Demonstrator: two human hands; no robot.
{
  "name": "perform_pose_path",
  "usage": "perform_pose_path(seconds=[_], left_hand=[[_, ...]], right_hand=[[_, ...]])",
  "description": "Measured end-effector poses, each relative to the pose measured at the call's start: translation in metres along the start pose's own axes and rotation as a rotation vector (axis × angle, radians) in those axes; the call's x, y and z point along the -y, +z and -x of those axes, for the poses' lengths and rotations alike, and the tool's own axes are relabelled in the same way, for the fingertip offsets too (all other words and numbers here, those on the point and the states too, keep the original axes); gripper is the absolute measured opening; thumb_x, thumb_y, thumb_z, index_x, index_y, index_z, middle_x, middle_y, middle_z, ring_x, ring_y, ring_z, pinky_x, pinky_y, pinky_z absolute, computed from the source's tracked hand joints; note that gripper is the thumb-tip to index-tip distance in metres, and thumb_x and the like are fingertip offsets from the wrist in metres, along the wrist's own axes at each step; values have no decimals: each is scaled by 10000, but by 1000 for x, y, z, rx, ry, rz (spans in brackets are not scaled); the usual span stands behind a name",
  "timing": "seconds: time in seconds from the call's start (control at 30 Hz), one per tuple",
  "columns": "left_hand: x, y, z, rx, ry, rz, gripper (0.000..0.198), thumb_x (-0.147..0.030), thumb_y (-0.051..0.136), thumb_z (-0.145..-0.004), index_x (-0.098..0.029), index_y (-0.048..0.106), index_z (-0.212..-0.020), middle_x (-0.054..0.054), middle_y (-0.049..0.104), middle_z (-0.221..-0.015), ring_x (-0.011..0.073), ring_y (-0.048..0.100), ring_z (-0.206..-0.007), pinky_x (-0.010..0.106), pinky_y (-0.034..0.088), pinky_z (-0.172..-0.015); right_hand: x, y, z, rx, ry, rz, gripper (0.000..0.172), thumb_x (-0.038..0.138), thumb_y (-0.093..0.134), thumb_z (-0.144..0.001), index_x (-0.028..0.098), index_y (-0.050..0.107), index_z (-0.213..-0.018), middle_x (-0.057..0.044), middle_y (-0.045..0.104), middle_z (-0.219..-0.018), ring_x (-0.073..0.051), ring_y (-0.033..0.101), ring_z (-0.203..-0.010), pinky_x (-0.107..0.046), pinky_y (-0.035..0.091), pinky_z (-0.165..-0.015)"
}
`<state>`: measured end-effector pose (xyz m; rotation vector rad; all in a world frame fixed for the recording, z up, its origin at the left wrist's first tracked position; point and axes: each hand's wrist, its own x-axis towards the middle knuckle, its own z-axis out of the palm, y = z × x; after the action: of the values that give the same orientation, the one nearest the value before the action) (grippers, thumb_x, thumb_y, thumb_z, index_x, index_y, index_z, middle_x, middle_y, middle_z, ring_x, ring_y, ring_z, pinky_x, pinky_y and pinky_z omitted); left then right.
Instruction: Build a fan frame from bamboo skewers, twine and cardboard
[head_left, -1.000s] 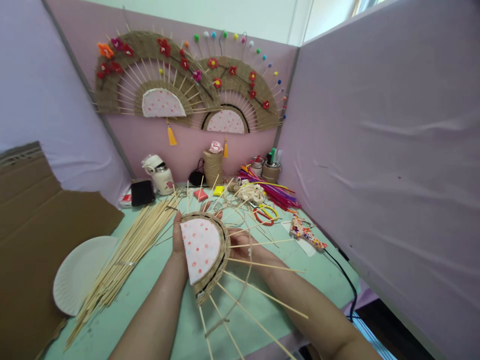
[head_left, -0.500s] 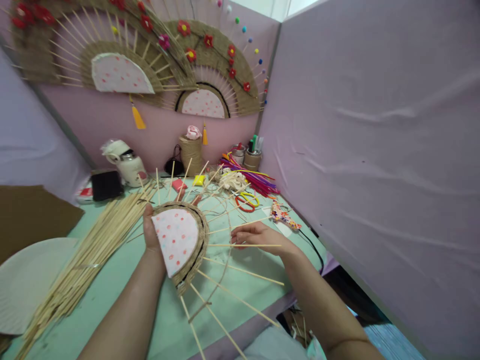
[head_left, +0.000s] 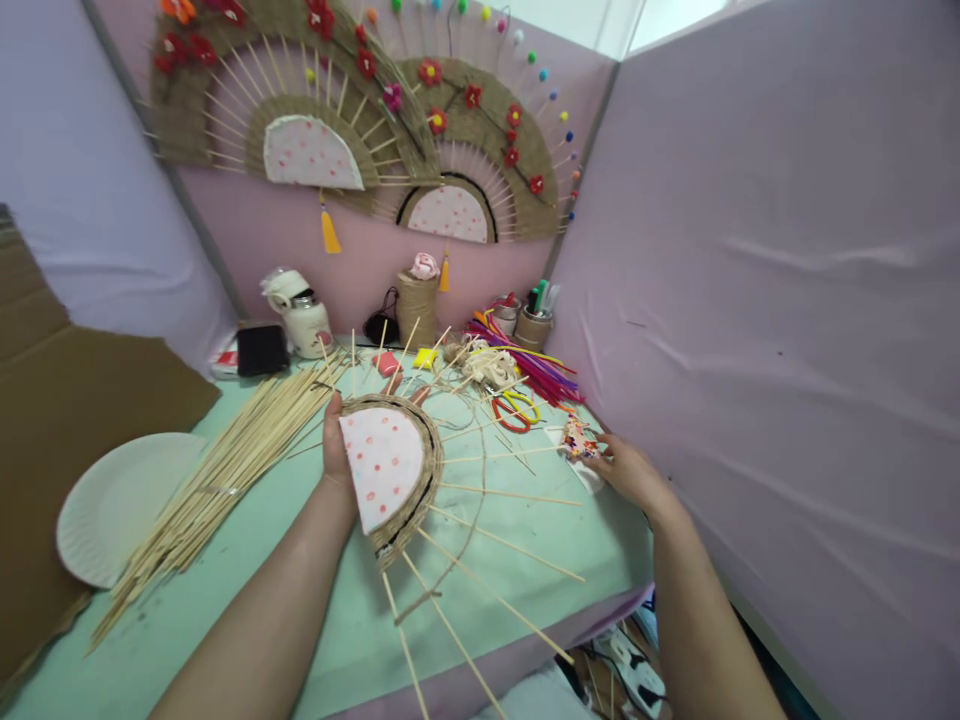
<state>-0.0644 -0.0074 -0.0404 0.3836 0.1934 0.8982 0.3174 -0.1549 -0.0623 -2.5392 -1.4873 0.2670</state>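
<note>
My left hand point(head_left: 335, 440) grips a half-round fan point(head_left: 384, 465) from beneath. Its thumb lies at the straight edge, and some fingertips show past the upper rim. White dotted cloth covers the fan's middle, with a twine band point(head_left: 430, 478) and a black line around it. Thin sticks point(head_left: 499, 595) radiate from the band, and a loose twine strand point(head_left: 474, 525) curves across several of them. Over to the right, my right hand point(head_left: 630, 472) has its fingers around the flower-patterned glue gun point(head_left: 577, 438), which rests on a white piece on the table.
A bundle of sticks point(head_left: 217, 490) and a paper plate point(head_left: 124, 505) lie left, beside cardboard point(head_left: 135, 375). Scissors point(head_left: 514, 412), pipe cleaners point(head_left: 544, 372), a twine roll point(head_left: 417, 308) and a bottle point(head_left: 307, 325) are farther back. Decorated fans point(head_left: 480, 130) hang on the wall.
My right hand has moved from beside the fan's sticks rightward to the glue gun and closed around it. My left hand still holds the fan. The view has shifted.
</note>
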Motion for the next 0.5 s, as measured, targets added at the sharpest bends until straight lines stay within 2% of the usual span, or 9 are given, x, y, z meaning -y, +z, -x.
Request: perform_pose_path(seconds=[0.1,0.27,0.4,0.5], left_hand=[[0,-1,1,-49,4,7,765,-682,464,-785,-118,581,-1289,212,641,-1234,398,645,-1054,575,490,-885],[0,-1,1,-75,3,3,742,-666,467,-785,-117,588,-1270,208,639,-1240,385,656,-1032,576,497,-873],[-1,-2,1,-75,10,10,748,-667,452,-796,-105,588,-1271,207,667,-1191,390,660,-1027,575,490,-887],[0,-3,1,-54,10,24,769,-673,440,-803,-96,569,-1295,205,678,-1174,394,651,-1052,578,471,-916]], right_hand=[[-1,8,-6,3,-1,-38,657,468,598,-805,111,505,-1349,-160,697,-1034,-261,660,-888,-307,467,-739],[1,6,-10,10,-8,-77,605,442,588,-796,107,554,-1299,-149,702,-972,-258,653,-842,-306,459,-704],[1,-5,-8,-99,-33,-142,521,419,530,-802,110,617,-1212,-155,702,-950,-279,641,-850,-338,460,-713],[2,-13,-4,-166,-57,-319,490,426,520,-789,128,637,-1160,-126,701,-901,-268,628,-815,-343,466,-695]])
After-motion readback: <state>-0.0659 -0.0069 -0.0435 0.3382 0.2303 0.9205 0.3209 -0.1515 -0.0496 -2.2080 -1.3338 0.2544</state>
